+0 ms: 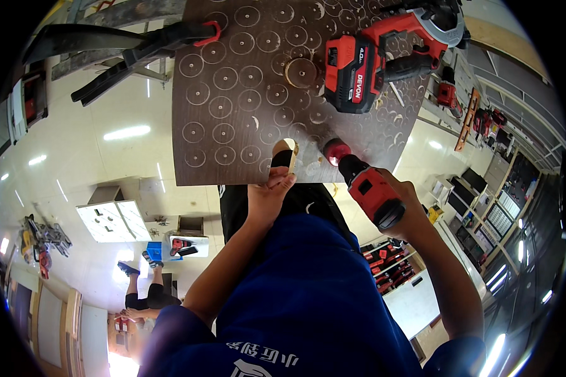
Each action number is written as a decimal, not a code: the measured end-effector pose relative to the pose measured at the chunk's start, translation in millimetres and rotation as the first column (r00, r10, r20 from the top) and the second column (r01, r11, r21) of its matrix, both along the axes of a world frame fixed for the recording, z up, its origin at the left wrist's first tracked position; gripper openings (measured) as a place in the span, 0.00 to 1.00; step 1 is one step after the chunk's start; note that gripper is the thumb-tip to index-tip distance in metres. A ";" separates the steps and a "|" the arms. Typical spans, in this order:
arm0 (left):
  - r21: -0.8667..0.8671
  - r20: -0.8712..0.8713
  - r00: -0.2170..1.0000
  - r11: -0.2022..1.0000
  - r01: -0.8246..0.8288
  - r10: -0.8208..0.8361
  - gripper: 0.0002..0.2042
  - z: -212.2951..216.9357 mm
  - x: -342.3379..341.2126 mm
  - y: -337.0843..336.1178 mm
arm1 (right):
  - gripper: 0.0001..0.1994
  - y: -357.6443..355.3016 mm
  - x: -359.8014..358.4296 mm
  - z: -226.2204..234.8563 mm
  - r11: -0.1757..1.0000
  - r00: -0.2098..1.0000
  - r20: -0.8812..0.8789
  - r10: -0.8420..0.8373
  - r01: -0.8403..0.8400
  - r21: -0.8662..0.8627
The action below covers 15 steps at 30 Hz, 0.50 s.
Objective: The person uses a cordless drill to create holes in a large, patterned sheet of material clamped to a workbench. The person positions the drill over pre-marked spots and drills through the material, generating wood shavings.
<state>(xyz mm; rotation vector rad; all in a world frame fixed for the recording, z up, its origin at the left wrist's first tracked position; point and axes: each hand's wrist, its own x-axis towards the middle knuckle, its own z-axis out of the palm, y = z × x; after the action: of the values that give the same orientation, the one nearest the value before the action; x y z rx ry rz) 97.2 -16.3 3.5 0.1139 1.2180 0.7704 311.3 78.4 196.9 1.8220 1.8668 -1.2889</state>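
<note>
Head view, far left: a black clamp-like tool (138,53) slants up to the right, its red-trimmed end over the left edge of a brown board (185,173). Well below it, another person's legs (146,290) show near a white-fronted cabinet (100,220). Scored rings with centre dots cover the board. At its near edge the left hand (266,200) has thumb and fingers drawn together beside a rounded opening with a pale cut rim; whether they clamp the board I cannot tell. Farther up lies a round brown disc (300,73).

Right of the opening, a red hole saw (337,152) is at the board's surface; contact cannot be made out. It fronts a red-and-black drill (372,193), whose long axis runs diagonally from the rear at lower right to the hole saw at upper left, pointing away from the wearer. Beyond, a larger red-and-black cordless tool (358,69) rests on the board. The right hand (410,207) clamps the drill from the right, its fingers mostly hidden.
</note>
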 end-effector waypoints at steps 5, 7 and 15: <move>0.007 -0.007 1.000 1.000 0.022 -0.022 0.14 -3.0 0.7 -2.1 | 0.29 3.8 4.2 -1.0 0.998 0.999 0.032 -0.033 0.035 -0.059; 0.000 0.003 1.000 1.000 0.009 -0.009 0.14 -1.8 1.3 -1.0 | 0.29 4.0 8.1 -0.9 0.998 0.998 0.062 -0.001 0.005 -0.068; -0.015 -0.050 0.997 0.998 0.059 -0.060 0.13 0.7 -0.2 2.4 | 0.27 4.8 -1.9 -0.8 1.000 1.000 0.015 -0.014 0.014 -0.013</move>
<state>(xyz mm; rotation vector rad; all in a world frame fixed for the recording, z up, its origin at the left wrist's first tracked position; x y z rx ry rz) 97.0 -13.9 4.2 0.1584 1.2616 0.7112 309.4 83.2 196.1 1.8363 1.8366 -1.2862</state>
